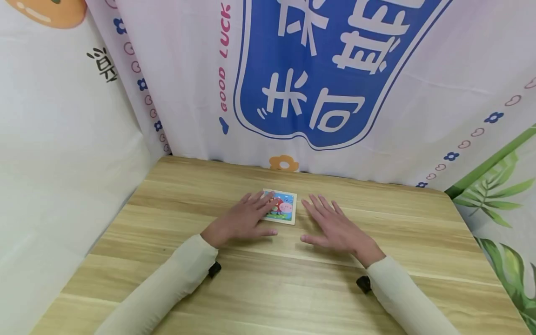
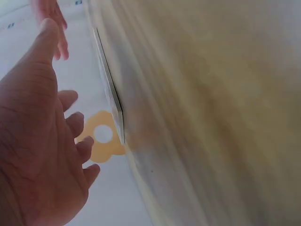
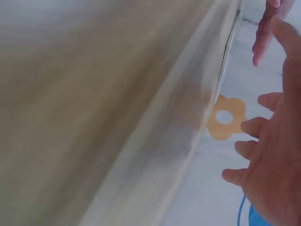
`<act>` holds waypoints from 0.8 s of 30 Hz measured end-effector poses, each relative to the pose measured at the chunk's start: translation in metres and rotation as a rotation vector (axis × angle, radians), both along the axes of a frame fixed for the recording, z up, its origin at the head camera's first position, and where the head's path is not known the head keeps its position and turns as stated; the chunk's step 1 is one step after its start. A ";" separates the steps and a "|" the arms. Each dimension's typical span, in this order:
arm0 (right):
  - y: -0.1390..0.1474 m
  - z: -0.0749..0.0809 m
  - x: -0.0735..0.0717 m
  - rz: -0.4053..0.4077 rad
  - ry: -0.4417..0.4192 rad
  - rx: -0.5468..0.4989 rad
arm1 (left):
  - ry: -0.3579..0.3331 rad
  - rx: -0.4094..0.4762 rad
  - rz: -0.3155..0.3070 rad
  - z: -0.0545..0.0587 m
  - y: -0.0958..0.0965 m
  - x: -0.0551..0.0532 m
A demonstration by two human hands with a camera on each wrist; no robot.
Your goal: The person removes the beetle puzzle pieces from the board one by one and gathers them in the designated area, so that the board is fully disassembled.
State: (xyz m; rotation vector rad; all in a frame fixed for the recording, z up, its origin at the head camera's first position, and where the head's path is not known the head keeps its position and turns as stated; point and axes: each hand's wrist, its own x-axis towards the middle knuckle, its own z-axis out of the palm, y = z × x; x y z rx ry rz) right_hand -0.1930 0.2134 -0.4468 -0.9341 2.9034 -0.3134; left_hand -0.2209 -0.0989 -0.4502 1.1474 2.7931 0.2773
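Observation:
A small square picture board (image 1: 287,212) with a pale border lies flat on the table. It shows a cartoon ladybug with a pink face on blue and green. My left hand (image 1: 244,217), fingers spread and palm down, covers the board's left part in the head view. In the left wrist view a gap shows between that hand (image 2: 42,136) and the thin edge of the board (image 2: 111,92). To the right of the board, my right hand (image 1: 335,227) hovers with fingers spread, holding nothing; the right wrist view shows this hand (image 3: 273,150) raised off the tabletop.
The wood-grain table (image 1: 268,288) ends at a printed curtain (image 1: 188,93) along its back edge. A white cloth (image 1: 63,139) hangs at the left, and leaf-printed cloth (image 1: 502,209) hangs at the right. Small black devices sit under both wrists.

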 end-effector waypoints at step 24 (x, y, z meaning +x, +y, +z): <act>-0.020 -0.008 -0.049 -0.084 -0.197 0.005 | -0.166 -0.091 0.127 -0.004 0.029 -0.038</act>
